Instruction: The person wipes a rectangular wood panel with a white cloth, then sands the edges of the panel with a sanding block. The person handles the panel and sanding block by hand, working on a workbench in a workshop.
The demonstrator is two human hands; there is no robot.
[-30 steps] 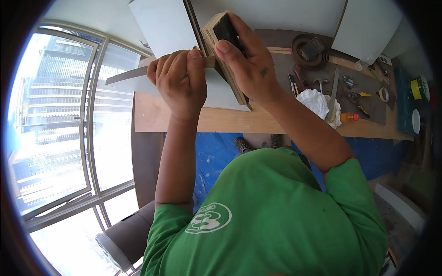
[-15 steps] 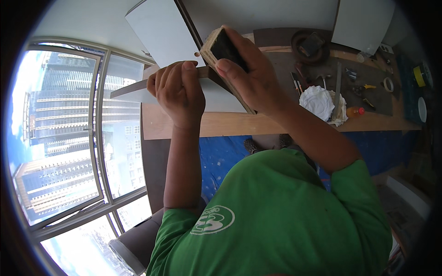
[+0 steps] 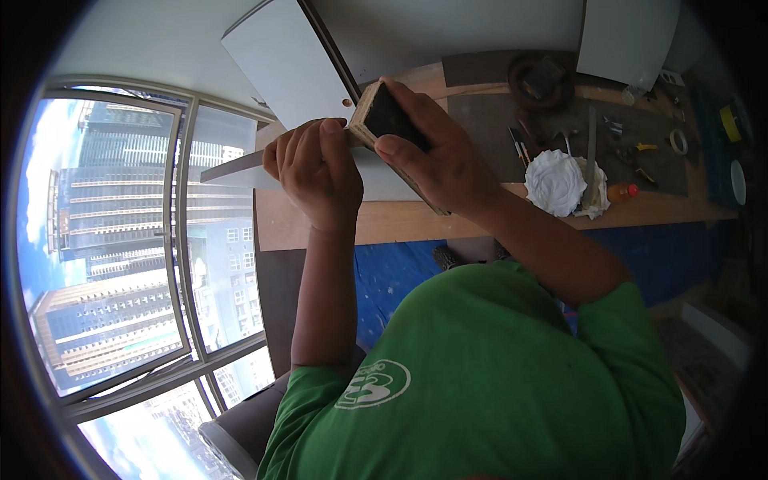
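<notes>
My left hand [image 3: 312, 172] is closed over the edge of a flat board [image 3: 232, 166] with a pale face and grey-brown edge. My right hand [image 3: 436, 160] grips a wooden block [image 3: 387, 115] with a black top and layered light edges, held slanting against the near end of that board. The two hands are close together, with the block just right of my left fingers. Behind them a white panel [image 3: 284, 64] with a dark edge and a small hole stands tilted. The surfaces under the block are partly hidden.
A wooden bench [image 3: 320, 232] carries white cloths [image 3: 554, 182], an orange bottle [image 3: 622, 192], a hammer [image 3: 566, 138], pliers [image 3: 644, 148], a metal straightedge [image 3: 592, 136] and a dark coil [image 3: 534, 92]. Another white panel [image 3: 624, 36] stands behind. Windows [image 3: 104, 240] line the left; blue sheeting [image 3: 664, 256] lies below.
Both hands and the block appear lower in the picture than a second ago, as does the board. The view has shifted slightly. The grips stay the same.
</notes>
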